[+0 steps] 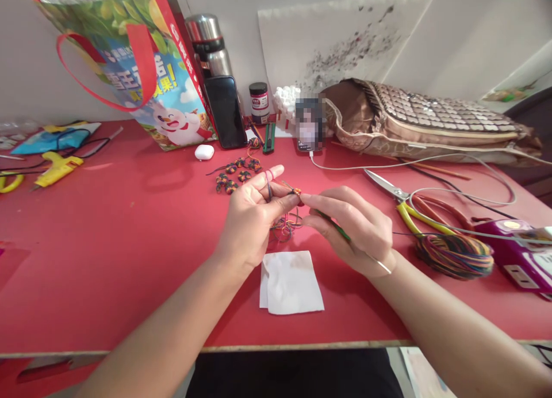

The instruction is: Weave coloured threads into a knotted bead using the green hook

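My left hand (254,214) pinches a small multicoloured crochet piece (295,192) between thumb and fingers. Yarn loops round its raised index finger. In my right hand (351,222) is a crochet hook (338,228) with a green grip, its metal end sticking out by the wrist. The hook's tip meets the piece at my left fingertips and is hard to make out. Below the hands lies a loose tangle of multicoloured yarn (284,230). Several small crocheted pieces (231,187) in the same colours rest beyond my left hand.
A folded white tissue (293,283) lies near the front edge. To the right are scissors (399,194), a yarn bundle (455,254) and a purple power socket (517,257). Behind stand a gift bag (159,93), a dark phone (225,113) and a charging phone (309,130). A yellow glue gun (56,167) lies left.
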`<action>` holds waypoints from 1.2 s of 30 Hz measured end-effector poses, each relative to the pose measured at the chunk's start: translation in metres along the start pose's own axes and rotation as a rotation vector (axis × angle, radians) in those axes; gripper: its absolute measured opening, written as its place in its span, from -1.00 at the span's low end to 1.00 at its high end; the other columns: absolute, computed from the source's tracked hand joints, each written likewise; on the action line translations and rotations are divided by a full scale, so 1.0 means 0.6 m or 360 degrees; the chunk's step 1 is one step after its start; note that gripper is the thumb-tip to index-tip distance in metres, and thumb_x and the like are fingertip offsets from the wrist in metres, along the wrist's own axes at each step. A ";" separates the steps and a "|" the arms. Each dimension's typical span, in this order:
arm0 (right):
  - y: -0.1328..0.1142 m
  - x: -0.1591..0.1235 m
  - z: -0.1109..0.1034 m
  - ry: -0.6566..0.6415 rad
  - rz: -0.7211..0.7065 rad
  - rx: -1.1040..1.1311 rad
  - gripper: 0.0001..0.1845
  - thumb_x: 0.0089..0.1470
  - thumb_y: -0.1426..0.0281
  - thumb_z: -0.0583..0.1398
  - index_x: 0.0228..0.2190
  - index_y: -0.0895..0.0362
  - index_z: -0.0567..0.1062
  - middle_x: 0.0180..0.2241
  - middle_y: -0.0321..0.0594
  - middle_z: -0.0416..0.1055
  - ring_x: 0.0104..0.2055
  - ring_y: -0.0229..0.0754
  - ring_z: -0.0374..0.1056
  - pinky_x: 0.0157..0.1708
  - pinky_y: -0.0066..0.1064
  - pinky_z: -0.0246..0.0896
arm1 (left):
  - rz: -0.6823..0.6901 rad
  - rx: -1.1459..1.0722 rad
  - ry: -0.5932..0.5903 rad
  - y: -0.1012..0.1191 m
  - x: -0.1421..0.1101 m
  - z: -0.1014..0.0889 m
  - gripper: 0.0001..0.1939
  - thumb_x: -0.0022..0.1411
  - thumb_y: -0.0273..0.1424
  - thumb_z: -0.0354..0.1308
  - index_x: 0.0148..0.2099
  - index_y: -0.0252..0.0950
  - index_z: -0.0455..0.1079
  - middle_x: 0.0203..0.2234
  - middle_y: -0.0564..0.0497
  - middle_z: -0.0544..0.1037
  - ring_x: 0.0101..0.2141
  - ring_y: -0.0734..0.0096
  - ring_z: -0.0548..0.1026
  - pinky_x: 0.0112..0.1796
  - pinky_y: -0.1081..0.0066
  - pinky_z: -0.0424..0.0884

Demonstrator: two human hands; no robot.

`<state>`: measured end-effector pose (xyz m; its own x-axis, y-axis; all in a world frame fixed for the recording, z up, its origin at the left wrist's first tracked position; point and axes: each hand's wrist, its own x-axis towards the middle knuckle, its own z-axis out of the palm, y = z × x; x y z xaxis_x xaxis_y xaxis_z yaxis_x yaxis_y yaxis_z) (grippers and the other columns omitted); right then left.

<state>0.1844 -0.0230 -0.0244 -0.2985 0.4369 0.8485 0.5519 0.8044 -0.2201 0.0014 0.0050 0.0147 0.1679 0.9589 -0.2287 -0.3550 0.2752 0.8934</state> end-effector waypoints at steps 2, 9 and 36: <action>-0.002 -0.002 0.004 -0.0006 -0.0081 -0.0155 -0.69 0.46 0.41 0.29 0.17 0.15 0.57 -0.26 -0.10 0.65 -0.31 -0.12 0.59 -0.31 -0.32 0.58 | -0.0067 -0.0035 0.0028 0.000 -0.003 0.002 -0.27 0.05 -0.63 0.53 0.28 -0.42 0.46 -0.49 0.19 0.54 -0.40 0.56 0.54 -0.32 0.55 0.47; -0.016 -0.003 0.014 0.0049 -0.0071 -0.0329 -0.67 0.41 0.44 0.32 0.16 0.17 0.57 -0.28 -0.08 0.63 -0.34 -0.09 0.58 -0.32 -0.31 0.59 | 0.0578 0.0512 -0.0025 -0.010 -0.006 -0.004 -0.45 0.29 -0.54 0.40 0.31 -0.27 0.52 -0.37 0.08 0.62 -0.32 0.42 0.57 -0.19 0.38 0.60; -0.009 0.017 -0.018 0.0082 0.0559 0.0362 -0.83 0.36 0.43 0.34 -0.30 0.01 0.72 -0.49 -0.25 0.60 -0.49 -0.18 0.48 -0.48 -0.34 0.42 | 0.0991 0.1087 -0.0061 -0.023 0.010 -0.027 -0.43 0.27 -0.58 0.23 0.30 -0.17 0.56 -0.36 0.07 0.58 -0.44 0.43 0.26 -0.31 0.34 0.45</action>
<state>0.1869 -0.0274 -0.0092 -0.0807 0.6843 0.7247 0.4256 0.6811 -0.5958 -0.0076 0.0080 -0.0051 0.1634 0.9140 0.3714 0.2260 -0.4011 0.8877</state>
